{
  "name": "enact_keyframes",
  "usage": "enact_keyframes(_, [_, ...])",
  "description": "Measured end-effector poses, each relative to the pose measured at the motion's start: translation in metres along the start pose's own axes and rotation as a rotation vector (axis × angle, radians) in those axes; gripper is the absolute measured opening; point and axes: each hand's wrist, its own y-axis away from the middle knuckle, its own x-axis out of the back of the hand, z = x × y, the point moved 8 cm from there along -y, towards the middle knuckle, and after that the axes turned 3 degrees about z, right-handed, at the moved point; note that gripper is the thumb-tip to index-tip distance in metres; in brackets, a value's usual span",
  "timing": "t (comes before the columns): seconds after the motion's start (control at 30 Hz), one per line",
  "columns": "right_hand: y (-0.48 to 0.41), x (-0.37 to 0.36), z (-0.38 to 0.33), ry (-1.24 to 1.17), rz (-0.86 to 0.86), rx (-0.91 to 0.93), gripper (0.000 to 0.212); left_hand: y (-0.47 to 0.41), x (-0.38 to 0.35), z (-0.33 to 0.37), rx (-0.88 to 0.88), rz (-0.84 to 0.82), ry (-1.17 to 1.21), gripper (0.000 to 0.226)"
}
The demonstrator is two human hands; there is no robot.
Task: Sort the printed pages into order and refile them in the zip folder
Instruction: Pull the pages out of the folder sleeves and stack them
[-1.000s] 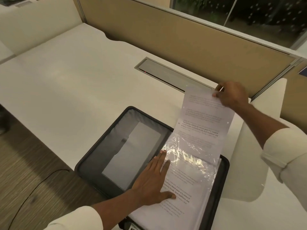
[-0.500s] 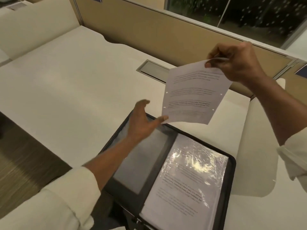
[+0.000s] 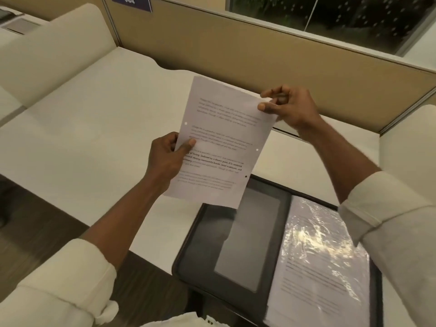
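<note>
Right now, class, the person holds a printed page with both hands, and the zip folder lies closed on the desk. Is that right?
No. The head view shows the zip folder lying open on the desk, not closed, with sleeved pages on its right side. The left hand and right hand do both hold the printed page.

**One loose page in my hands, the rest in the open folder**

I hold a white printed page [image 3: 224, 138] up in the air, slightly tilted. My left hand [image 3: 167, 159] pinches its left edge and my right hand [image 3: 287, 107] its upper right corner. It carries paragraphs of text, some bold, with punch holes near both long edges. Below it the black zip folder [image 3: 186, 253] lies open on the desk [image 3: 94, 149], with a glossy plastic sleeve [image 3: 318, 267] of printed pages on its right half.
</note>
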Motion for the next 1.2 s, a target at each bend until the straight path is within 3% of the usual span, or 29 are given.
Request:
enact_keyframes(0.13, [0.018, -0.064, 0.048, -0.269, 0.044, -0.215, 0.051, -0.018, 0.042, -0.033, 0.093, 0.04, 0.05, 0.024])
enact_keyframes(0.2, [0.03, -0.101, 0.07, -0.31, 0.029, -0.305, 0.046, -0.027, 0.059, -0.051, 0.135, 0.065, 0.06, 0.023])
enact_keyframes(0.33, [0.059, -0.167, 0.108, -0.287, 0.008, -0.443, 0.029, -0.047, 0.081, -0.082, 0.165, 0.048, -0.066, 0.018])
enact_keyframes(0.47, [0.079, -0.209, 0.136, -0.175, 0.055, -0.537, 0.031, -0.064, 0.097, -0.105, 0.159, 0.04, -0.351, 0.021])
enact_keyframes(0.67, [0.094, -0.249, 0.163, -0.05, 0.117, -0.574, 0.034, -0.078, 0.11, -0.139, 0.16, 0.036, -0.665, 0.027])
enact_keyframes(0.9, [0.097, -0.267, 0.169, 0.284, 0.046, -0.497, 0.053, -0.077, 0.108, -0.148, 0.216, -0.009, -0.995, 0.029])
enact_keyframes(1.03, [0.099, -0.264, 0.159, 0.399, 0.039, -0.453, 0.06, -0.077, 0.103, -0.146, 0.212, 0.009, -1.115, 0.05])
enact_keyframes(1.2, [0.099, -0.255, 0.147, 0.326, 0.048, -0.452, 0.067, -0.076, 0.093, -0.131, 0.089, 0.061, -1.349, 0.075])
